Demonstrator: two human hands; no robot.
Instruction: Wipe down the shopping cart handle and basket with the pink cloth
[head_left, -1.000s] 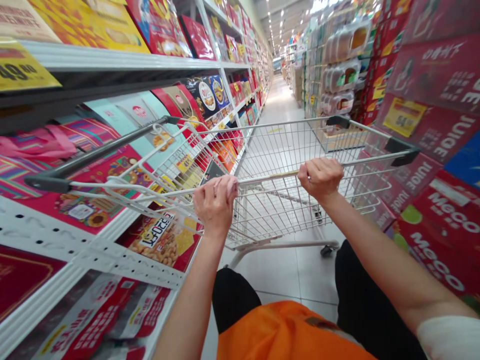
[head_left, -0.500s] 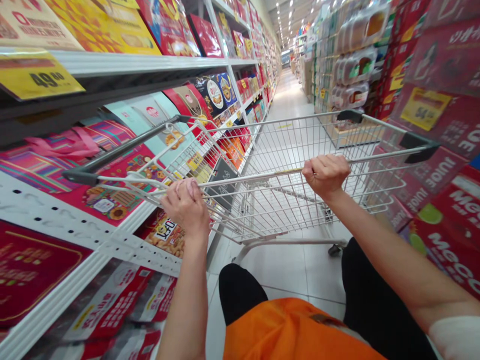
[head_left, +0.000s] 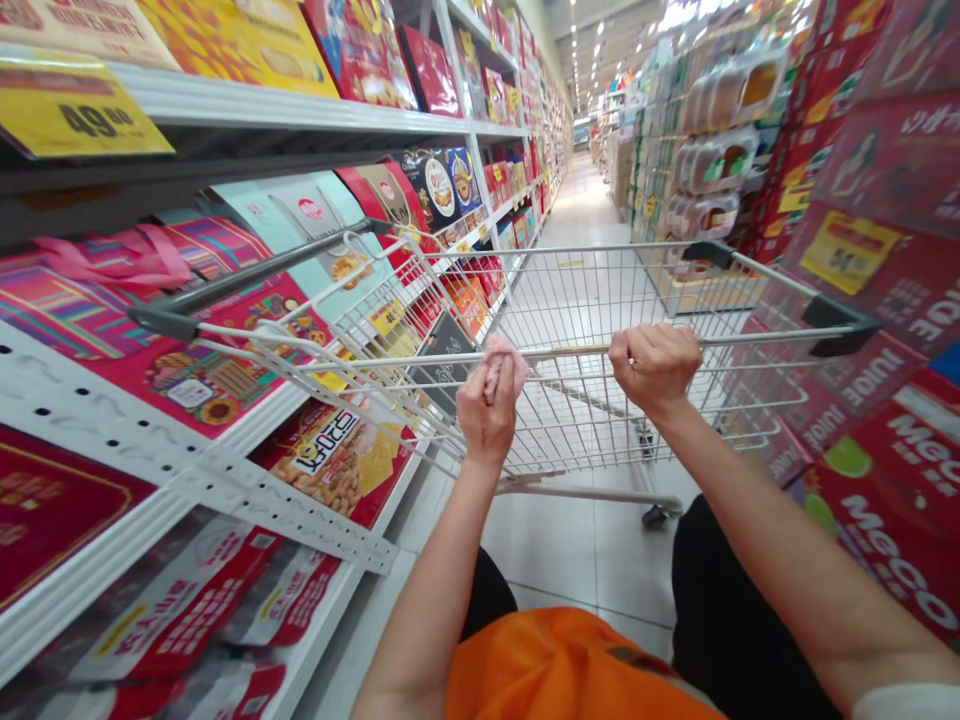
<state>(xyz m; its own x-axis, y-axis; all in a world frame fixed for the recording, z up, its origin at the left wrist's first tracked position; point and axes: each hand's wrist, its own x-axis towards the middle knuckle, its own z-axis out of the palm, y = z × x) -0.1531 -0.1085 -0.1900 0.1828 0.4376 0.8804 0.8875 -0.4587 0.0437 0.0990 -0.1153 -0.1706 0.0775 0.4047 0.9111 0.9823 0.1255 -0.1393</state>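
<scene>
A wire shopping cart [head_left: 585, 285] stands crosswise in front of me, with dark plastic corners and a grey bar on its left end. My left hand [head_left: 489, 405] is closed on a pink cloth [head_left: 507, 362], which lies against the cart's top side rail left of the middle. My right hand [head_left: 656, 368] is wrapped round the same rail farther right, with a ring on one finger. Through the mesh I see the floor and a dark patterned panel [head_left: 444, 350].
Shelves [head_left: 300, 112] of boxed goods with yellow price tags run along the left, close to the cart. Stacked red drink cartons [head_left: 911, 470] stand at the right. Wrapped bottle packs [head_left: 724, 150] sit farther up the aisle [head_left: 577, 200]. A caster [head_left: 655, 515] shows below the basket.
My left hand has slid right along the rail, toward my right hand, and the pink cloth now shows in it. My right hand keeps its hold. The view has shifted slightly.
</scene>
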